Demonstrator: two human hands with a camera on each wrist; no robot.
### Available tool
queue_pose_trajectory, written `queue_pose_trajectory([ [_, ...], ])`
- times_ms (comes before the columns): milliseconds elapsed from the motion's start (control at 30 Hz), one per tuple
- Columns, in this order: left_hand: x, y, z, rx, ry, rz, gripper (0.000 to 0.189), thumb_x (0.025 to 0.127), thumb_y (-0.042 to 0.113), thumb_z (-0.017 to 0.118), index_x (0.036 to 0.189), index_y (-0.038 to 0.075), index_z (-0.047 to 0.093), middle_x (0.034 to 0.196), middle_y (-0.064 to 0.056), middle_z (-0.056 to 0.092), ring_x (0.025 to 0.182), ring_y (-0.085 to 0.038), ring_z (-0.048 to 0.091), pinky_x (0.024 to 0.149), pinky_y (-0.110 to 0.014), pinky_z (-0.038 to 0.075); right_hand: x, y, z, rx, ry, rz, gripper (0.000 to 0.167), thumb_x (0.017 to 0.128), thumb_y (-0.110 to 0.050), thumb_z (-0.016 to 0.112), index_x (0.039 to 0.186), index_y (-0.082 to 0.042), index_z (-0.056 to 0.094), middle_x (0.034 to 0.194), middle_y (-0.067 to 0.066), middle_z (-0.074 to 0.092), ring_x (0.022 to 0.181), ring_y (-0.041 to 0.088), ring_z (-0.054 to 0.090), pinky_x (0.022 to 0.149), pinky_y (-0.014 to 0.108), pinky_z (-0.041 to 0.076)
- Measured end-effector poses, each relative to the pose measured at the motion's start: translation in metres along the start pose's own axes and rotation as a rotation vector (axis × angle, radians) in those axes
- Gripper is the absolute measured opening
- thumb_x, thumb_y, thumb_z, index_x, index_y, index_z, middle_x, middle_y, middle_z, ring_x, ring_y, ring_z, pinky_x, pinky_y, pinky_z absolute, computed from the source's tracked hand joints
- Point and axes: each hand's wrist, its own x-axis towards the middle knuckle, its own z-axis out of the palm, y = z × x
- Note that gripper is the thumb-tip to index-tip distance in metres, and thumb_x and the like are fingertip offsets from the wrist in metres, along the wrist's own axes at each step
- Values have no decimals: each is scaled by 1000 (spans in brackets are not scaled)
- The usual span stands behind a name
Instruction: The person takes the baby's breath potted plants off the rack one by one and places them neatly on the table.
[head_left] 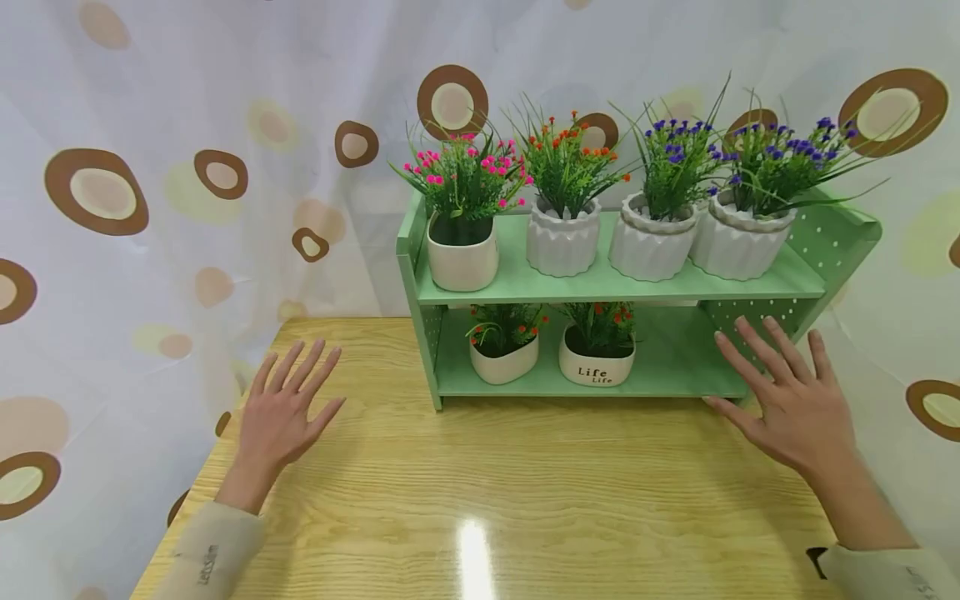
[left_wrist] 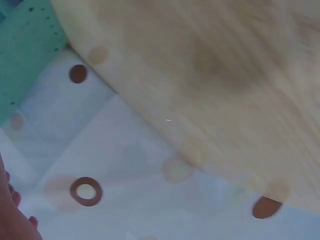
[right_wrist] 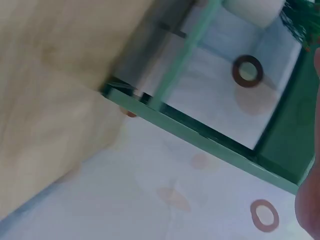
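Fingers spread, my left hand hovers above the wooden table to the left of a green two-tier shelf and holds nothing. My right hand, fingers also spread, is in front of the shelf's right end with nothing in it. On the upper tier stand a pink-flowered pot, an orange-flowered pot and two purple-flowered pots, one beside the other. The lower tier carries two red-flowered pots, a plain one and one lettered "Life". Both wrist views catch only a hand's edge.
The light wooden table spreads in front of the shelf and to its left. A pale curtain with brown ring prints hangs behind and along both sides. The lower tier's right part holds no pot.
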Motion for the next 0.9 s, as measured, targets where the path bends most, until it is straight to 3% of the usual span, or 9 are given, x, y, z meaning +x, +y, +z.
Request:
queue_pose_trajectory([
  [133, 39, 29, -14, -108, 188, -26, 62, 106, 61, 42, 153, 23, 52, 148, -6, 60, 125, -36, 60, 94, -57, 53, 15, 7, -16, 11, 82, 35, 84, 97, -80, 34, 153, -20, 52, 161, 9, 46, 154, 33, 34, 129, 61, 15],
  [267, 77, 58, -31, -292, 285, -44, 57, 105, 53, 52, 151, 19, 56, 144, -7, 64, 107, -35, 66, 71, -50, 56, 27, 20, -34, 3, 93, 94, 84, 98, -79, 34, 157, -20, 46, 165, 9, 40, 155, 34, 31, 130, 60, 14],
  [400, 110, 82, -44, -484, 315, -79, 55, 104, 51, 57, 147, 18, 59, 142, -6, 64, 97, -29, 70, 63, -42, 56, 38, 35, -46, -7, 115, 150, 85, 98, -78, 35, 158, -18, 44, 165, 13, 39, 155, 37, 31, 130, 60, 16],
  [567, 145, 106, -50, -646, 308, -78, 53, 98, 27, 71, 147, 14, 58, 143, -7, 62, 94, -26, 71, 64, -37, 62, 53, 51, -56, -2, 144, 217, 86, 98, -77, 36, 158, -15, 44, 164, 17, 39, 154, 38, 31, 131, 52, 19],
  [633, 156, 114, -50, -693, 308, -79, 55, 95, 18, 74, 147, 12, 57, 142, -8, 62, 94, -25, 70, 63, -35, 63, 60, 56, -59, 4, 152, 238, 86, 99, -76, 36, 158, -13, 44, 163, 18, 38, 154, 38, 31, 131, 51, 19],
  [767, 173, 129, -47, -768, 311, -103, 52, 97, 16, 72, 147, 11, 56, 141, -10, 61, 92, -25, 70, 62, -33, 63, 73, 65, -63, 36, 174, 287, 85, 100, -73, 39, 155, -8, 46, 161, 20, 41, 152, 40, 34, 131, 52, 18],
  [900, 187, 139, -42, -821, 315, -136, 50, 99, 16, 70, 147, 9, 56, 137, -13, 60, 89, -24, 70, 62, -34, 63, 81, 73, -66, 110, 125, 426, 84, 100, -73, 42, 157, -11, 44, 164, 17, 39, 153, 39, 32, 131, 51, 16],
])
